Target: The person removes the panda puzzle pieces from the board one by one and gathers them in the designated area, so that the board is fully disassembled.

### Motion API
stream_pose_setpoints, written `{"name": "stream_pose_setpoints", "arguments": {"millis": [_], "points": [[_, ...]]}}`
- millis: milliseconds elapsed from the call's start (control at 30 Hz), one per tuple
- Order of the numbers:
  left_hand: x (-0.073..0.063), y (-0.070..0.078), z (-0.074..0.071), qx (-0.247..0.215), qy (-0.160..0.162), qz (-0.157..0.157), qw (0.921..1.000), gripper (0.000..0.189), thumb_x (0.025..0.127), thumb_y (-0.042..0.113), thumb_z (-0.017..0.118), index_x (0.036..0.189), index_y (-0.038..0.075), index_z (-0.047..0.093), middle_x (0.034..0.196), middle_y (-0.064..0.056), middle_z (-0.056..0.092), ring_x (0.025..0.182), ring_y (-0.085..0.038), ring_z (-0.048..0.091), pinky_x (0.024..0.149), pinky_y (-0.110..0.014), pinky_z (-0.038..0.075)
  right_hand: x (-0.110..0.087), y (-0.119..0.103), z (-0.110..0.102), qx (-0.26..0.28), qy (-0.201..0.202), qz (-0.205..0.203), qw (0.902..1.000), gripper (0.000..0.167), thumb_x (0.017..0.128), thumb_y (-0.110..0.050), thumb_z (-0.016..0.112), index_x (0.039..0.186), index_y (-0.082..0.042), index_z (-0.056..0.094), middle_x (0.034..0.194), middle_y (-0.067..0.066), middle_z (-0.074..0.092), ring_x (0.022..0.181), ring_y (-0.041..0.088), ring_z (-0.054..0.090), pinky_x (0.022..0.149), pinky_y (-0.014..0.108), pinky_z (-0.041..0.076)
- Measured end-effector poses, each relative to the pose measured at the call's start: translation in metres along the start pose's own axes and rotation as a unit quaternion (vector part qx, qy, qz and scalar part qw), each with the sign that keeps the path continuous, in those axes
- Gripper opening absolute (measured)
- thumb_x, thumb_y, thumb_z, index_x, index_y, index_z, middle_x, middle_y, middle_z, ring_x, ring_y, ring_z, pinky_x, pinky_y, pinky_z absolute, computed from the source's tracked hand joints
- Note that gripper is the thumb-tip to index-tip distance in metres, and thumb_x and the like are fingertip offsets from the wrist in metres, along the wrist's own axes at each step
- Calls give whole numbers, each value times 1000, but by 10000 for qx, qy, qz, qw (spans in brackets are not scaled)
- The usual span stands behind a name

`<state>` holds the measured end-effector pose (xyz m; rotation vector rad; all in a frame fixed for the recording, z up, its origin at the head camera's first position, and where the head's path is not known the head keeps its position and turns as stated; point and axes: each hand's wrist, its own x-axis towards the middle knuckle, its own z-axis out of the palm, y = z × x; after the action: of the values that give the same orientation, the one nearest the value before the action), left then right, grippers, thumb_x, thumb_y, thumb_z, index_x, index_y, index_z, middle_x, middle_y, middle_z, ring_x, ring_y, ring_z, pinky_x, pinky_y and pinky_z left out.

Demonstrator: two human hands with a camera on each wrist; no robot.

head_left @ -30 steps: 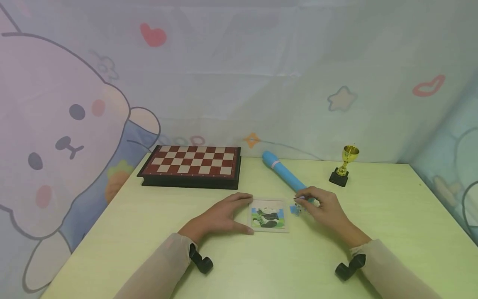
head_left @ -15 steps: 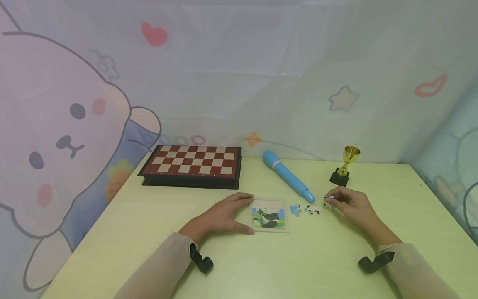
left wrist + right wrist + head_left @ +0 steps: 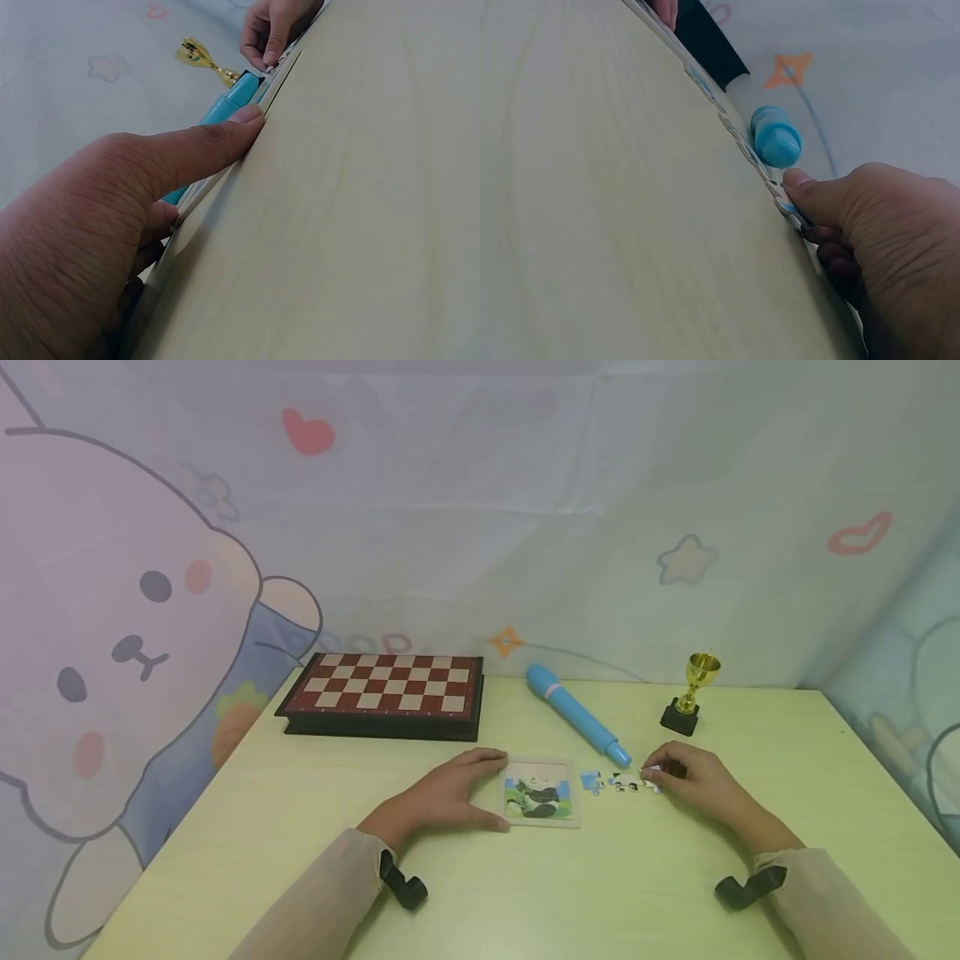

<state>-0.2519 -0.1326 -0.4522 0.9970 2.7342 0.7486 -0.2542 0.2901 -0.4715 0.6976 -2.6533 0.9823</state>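
Observation:
My left hand [image 3: 446,793] holds the pale square puzzle tray [image 3: 576,797] at its left side, thumb at the near corner and fingers at the far one. An incomplete panda picture fills its lower part. Right of the tray, a blue jigsaw piece [image 3: 592,782] and a black-and-white jigsaw piece [image 3: 622,782] lie in a row. At the row's right end, my right hand [image 3: 693,777] pinches another jigsaw piece [image 3: 652,780] low at the table, partly hidden by the fingertips. In the right wrist view, the thumb [image 3: 817,196] presses on this piece.
Behind the pieces lies a blue capped tube [image 3: 577,714], slanting toward them. A red-and-white chessboard box [image 3: 382,724] stands at the back left. A small gold trophy cup [image 3: 701,668] on a black base stands at the back right, before a printed cloth [image 3: 480,527].
My right hand has carried a jigsaw piece rightward from beside the tray, uncovering the other two, then lowered it at the end of their row. The left hand has stayed in place.

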Motion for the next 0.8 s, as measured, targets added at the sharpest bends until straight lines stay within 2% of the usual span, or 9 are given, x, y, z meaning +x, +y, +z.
{"name": "stream_pose_setpoints", "arguments": {"millis": [100,167,800], "points": [[0,-1,1,3,18,-2,10000,103,74,74,73,156,23,39,160,9,32,147,-18,30,116,-48,32,1,1,2,-117,75,-319,9994,12,90,-11,77,94,-19,69,88,-9,59,73,7,50,62,24,44],[0,-1,1,-2,23,1,10000,103,74,74,73,156,23,39,160,9,32,147,-18,30,116,-48,32,1,1,3,-140,102,-390,9991,14,89,-9,77,93,-19,68,89,-9,59,74,6,50,63,24,45],[1,-1,1,-9,-12,6,10000,104,73,76,73,156,22,40,160,8,32,147,-17,29,116,-47,31,0,2,1,54,-15,-198,9998,13,91,-11,76,93,-20,68,88,-10,61,75,8,53,65,23,46]]}}
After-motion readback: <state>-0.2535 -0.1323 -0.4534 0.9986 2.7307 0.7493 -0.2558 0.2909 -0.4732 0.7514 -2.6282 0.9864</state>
